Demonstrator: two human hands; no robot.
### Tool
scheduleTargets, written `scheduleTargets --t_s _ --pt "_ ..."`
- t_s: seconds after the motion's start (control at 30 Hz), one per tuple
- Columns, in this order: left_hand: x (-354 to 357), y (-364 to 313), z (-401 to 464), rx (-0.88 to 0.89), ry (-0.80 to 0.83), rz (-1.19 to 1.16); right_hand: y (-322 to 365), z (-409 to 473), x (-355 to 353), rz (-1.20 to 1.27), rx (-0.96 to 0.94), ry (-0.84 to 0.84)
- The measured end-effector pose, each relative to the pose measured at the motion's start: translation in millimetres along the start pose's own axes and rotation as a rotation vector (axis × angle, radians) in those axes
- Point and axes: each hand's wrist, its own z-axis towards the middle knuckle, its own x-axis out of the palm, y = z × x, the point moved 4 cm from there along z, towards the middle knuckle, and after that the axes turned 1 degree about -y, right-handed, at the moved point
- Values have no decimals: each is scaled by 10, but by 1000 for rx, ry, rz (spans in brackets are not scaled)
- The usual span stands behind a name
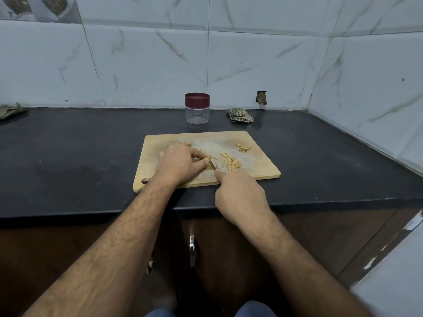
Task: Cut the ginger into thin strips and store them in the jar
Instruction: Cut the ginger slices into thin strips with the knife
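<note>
Left hand: the left hand [180,163] lies on the board with fingers curled, thumb and fingertips pinching a small pale-yellow piece of ginger [206,159] down against the wood.
Right hand: the right hand [240,195] is closed round a knife handle hidden inside the fist; only the short narrow blade of the knife [212,165] shows, running from its forefinger up to the ginger piece at the left thumb.
Ginger piece: between the two hands, touching the left fingertips, with the blade right against it.
Cut strips: a loose heap of thin pale-yellow ginger strips [230,162] lies just right of the blade, beyond the right hand's knuckles.
Other bits: a small cluster of tan ginger scraps [243,148] sits farther off, beyond and right of the strips; more uncut ginger pieces [185,143] peek out just past the left hand.
Board: a rectangular light wooden cutting board [261,165] with a hanging hole at its near left corner lies under both hands.
Jar: a clear round plastic jar with a maroon screw lid [197,108] stands upright, lid on, beyond the board, well past both hands.
Cloth: a crumpled checked cloth [239,115] lies right of the jar.
Table: the black stone table [80,156] carries all of it.
</note>
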Motion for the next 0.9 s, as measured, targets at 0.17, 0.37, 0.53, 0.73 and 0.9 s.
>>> scheduleTargets --t_s 0.17,0.37,0.53,0.73,0.9 --pt "20 25 18 4 2 -13 -16 -27 -12 24 7 -22" --pt "52 57 46 15 -5 -31 -31 68 -70 82 55 -49" --pt "82 92 72 18 -11 -67 -9 112 -114 109 44 -44" --pt "38 65 41 26 -26 -87 42 206 -99 96 16 -55" --pt "45 76 42 20 -17 -80 41 232 -72 84 7 -40"
